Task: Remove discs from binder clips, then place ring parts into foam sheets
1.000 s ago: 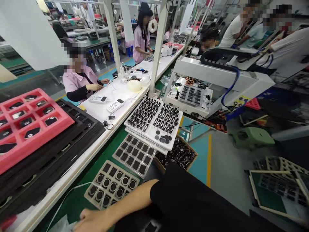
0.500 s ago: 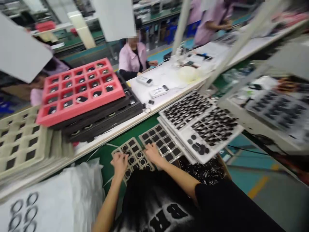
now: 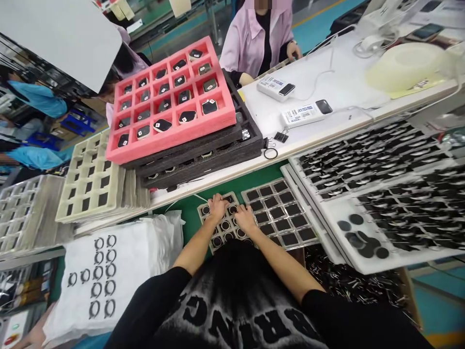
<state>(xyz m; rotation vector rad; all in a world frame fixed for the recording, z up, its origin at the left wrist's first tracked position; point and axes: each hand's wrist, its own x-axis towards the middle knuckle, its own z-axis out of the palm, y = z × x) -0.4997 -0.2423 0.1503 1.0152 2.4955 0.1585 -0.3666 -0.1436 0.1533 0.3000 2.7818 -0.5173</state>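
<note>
A beige compartment tray [image 3: 200,213] lies on the green bench in front of me, with round black discs in pale rings [image 3: 225,225] in its cells. My left hand [image 3: 218,208] reaches over the tray's upper part, its fingers bent together at a cell. From the right, my right hand [image 3: 245,218] comes in close beside it, fingers curled at the tray's right side. Whatever the fingertips of either hand pinch is too small to make out. Against the right edge rests a clear tray [image 3: 274,201] with dark square pieces.
Stacked white trays [image 3: 332,213] of black parts stand right, above a box of black scraps [image 3: 356,281]. Left lies a white bag [image 3: 138,257] with black rings on top. A pink foam tray [image 3: 170,133] sits on black trays behind; a co-worker [image 3: 250,39] sits across.
My view has swung, so the bench appears shifted. My right hand has moved from the tray's upper right edge in toward the left hand, and both now work close together over the cells.
</note>
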